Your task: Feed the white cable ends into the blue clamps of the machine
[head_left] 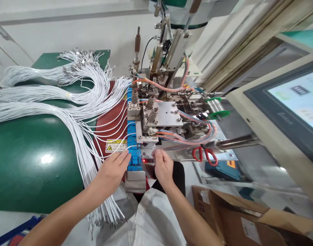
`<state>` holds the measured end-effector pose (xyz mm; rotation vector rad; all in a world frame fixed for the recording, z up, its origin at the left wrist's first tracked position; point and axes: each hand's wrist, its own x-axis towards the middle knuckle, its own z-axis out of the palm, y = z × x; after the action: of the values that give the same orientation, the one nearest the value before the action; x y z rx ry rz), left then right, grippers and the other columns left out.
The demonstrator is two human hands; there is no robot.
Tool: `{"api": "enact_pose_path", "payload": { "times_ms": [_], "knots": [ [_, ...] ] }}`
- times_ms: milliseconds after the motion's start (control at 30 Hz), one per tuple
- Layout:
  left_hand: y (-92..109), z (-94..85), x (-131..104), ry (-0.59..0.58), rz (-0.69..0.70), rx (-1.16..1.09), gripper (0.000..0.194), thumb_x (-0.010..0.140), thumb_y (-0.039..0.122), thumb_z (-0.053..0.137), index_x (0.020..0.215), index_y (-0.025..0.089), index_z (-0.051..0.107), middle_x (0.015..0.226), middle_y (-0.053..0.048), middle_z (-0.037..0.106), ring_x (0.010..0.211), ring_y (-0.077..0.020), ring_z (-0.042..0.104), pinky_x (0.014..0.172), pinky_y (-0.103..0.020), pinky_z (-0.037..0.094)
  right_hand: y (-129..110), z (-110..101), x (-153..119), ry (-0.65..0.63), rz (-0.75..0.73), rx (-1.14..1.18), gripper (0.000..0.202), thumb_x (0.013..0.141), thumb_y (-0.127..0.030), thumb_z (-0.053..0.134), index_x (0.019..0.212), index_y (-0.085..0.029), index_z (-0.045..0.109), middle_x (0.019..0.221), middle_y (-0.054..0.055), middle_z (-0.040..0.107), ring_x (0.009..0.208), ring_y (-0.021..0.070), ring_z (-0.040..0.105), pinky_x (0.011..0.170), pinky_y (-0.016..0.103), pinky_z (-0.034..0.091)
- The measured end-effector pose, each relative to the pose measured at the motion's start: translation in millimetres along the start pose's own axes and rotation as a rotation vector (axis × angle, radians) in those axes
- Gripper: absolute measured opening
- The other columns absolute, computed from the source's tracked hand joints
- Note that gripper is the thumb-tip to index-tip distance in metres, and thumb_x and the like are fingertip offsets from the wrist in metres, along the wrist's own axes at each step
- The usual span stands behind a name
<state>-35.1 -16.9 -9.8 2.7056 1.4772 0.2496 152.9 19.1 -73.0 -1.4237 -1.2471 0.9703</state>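
My left hand [115, 168] rests at the left edge of the blue fixture strip [135, 159], beside the white cables [78, 147]; its fingers are together and bent, and what they grip is hidden. To the right of the strip, my right hand [163, 166] is closed next to the metal plate [148, 152] at the machine's front; anything between its fingers is too small to name. A small red light shows between the hands. Several white cables run from the bundle over the dark red plate [105, 128] into the blue strip.
The metal machine [162, 114] stands ahead, with a wire spool [216, 108] and red scissors [205, 155] on its right. A screen [297, 92] juts in at the right above cardboard boxes [238, 218]. The green table [35, 153] lies left under cable bundles.
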Motion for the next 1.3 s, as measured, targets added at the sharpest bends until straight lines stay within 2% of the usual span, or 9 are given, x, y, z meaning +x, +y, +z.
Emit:
{"api": "enact_pose_path", "payload": {
  "times_ms": [67, 267, 400, 567, 667, 833, 967, 1167, 1300],
  "knots": [
    [-4, -6.7, -11, -0.048, 0.068, -0.059, 0.034, 0.086, 0.004, 0.032, 0.112, 0.011, 0.053, 0.113, -0.013, 0.055, 0.102, -0.0221, 0.049, 0.086, -0.036, 0.042, -2, -5, -2, 0.003, -0.002, 0.061, 0.037, 0.086, -0.043, 0.038, 0.062, -0.018, 0.05, 0.056, -0.002, 0.048, 0.054, 0.0122, 0.044, 0.053, 0.024, 0.036],
    [-7, -33.7, -42, -0.443, 0.079, -0.171, 0.008, 0.082, 0.019, 0.052, 0.077, 0.017, 0.059, 0.086, -0.005, 0.054, 0.082, -0.0184, 0.049, 0.07, -0.03, 0.042, -8, -14, -10, -0.044, -0.007, 0.141, 0.037, 0.086, -0.042, 0.039, 0.059, -0.018, 0.048, 0.057, -0.001, 0.047, 0.054, 0.0128, 0.043, 0.053, 0.025, 0.036],
    [-5, -36.2, -41, -0.451, 0.093, -0.086, 0.012, 0.081, 0.013, 0.052, 0.07, 0.016, 0.058, 0.079, -0.005, 0.052, 0.082, -0.0204, 0.047, 0.073, -0.033, 0.039, -14, -15, -11, -0.069, 0.003, 0.118, 0.038, 0.086, -0.042, 0.041, 0.058, -0.018, 0.049, 0.055, -0.001, 0.046, 0.053, 0.0119, 0.043, 0.052, 0.024, 0.036],
    [-10, -37.5, -20, -0.428, 0.105, -0.369, 0.021, 0.085, 0.021, 0.05, 0.065, 0.017, 0.057, 0.074, -0.002, 0.056, 0.074, -0.0145, 0.051, 0.069, -0.026, 0.039, -18, -20, -15, -0.074, 0.005, 0.105, 0.037, 0.085, -0.041, 0.043, 0.057, -0.017, 0.051, 0.054, -0.001, 0.048, 0.052, 0.0113, 0.044, 0.051, 0.023, 0.037],
    [-7, -34.5, -11, -0.321, -0.024, -0.492, 0.02, 0.089, 0.025, 0.042, 0.081, 0.019, 0.06, 0.076, 0.0, 0.061, 0.07, -0.0128, 0.055, 0.066, -0.024, 0.04, -15, -23, -22, -0.092, 0.001, 0.172, 0.036, 0.085, -0.041, 0.044, 0.062, -0.017, 0.056, 0.056, 0.0, 0.051, 0.054, 0.0121, 0.047, 0.051, 0.024, 0.04],
    [14, -15.9, -1, -0.004, -0.266, -0.583, 0.018, 0.088, 0.026, 0.042, 0.092, 0.021, 0.06, 0.084, -0.001, 0.065, 0.074, -0.0131, 0.06, 0.069, -0.024, 0.046, -17, -24, -37, -0.156, -0.073, 0.365, 0.034, 0.086, -0.041, 0.041, 0.086, -0.018, 0.065, 0.071, 0.006, 0.06, 0.062, 0.0158, 0.056, 0.056, 0.028, 0.046],
    [31, -3.6, 8, 0.1, -0.244, -0.596, 0.023, 0.088, 0.025, 0.044, 0.106, 0.02, 0.057, 0.096, -0.004, 0.066, 0.086, -0.0149, 0.061, 0.077, -0.026, 0.049, -33, -24, -34, -0.142, -0.127, 0.214, 0.014, 0.079, -0.029, 0.055, 0.079, -0.019, 0.065, 0.074, 0.004, 0.062, 0.064, 0.0145, 0.058, 0.058, 0.026, 0.047],
    [39, 5.8, 16, 0.275, -0.056, -0.46, 0.031, 0.088, 0.016, 0.042, 0.117, 0.017, 0.053, 0.102, -0.008, 0.066, 0.091, -0.0163, 0.062, 0.082, -0.027, 0.05, -42, -21, -27, -0.124, -0.077, 0.167, 0.013, 0.082, -0.025, 0.052, 0.08, -0.02, 0.063, 0.072, 0.001, 0.062, 0.063, 0.0129, 0.058, 0.06, 0.025, 0.048],
    [41, 7.5, 21, 0.26, -0.256, -0.619, 0.024, 0.087, 0.02, 0.045, 0.104, 0.017, 0.061, 0.092, -0.005, 0.069, 0.077, -0.0129, 0.064, 0.075, -0.023, 0.052, -40, -14, -32, -0.015, -0.127, 0.163, 0.013, 0.083, -0.022, 0.05, 0.083, -0.02, 0.063, 0.08, 0.003, 0.062, 0.074, 0.0142, 0.059, 0.067, 0.026, 0.048]
  ]
}}
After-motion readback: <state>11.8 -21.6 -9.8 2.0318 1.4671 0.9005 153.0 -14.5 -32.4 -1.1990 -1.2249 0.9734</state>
